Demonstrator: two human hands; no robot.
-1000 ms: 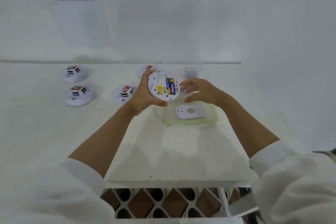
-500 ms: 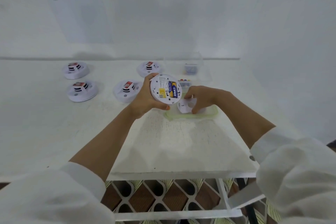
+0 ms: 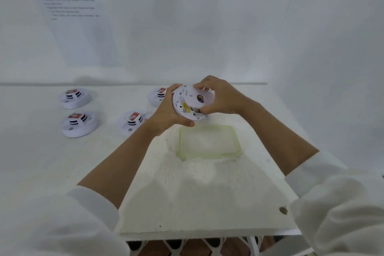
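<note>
Plain white surface (image 3: 187, 193), white walls. Just above the green-rimmed clear plastic tray (image 3: 180, 143), left hand (image 3: 166, 116) fingers wrap the round white plastic smoke detector (image 3: 185, 111), underside facing me, so right hand (image 3: 222, 97) fingers can pinch the flat white cover plate (image 3: 197, 97) onto it.

operator view | I see white long sleeves (image 3: 340, 197) on both arms, cuffs pushed up to mid-forearm | forearms bare | left hand (image 3: 166, 113) and right hand (image 3: 223, 97) ungloved, no rings or watch
</note>
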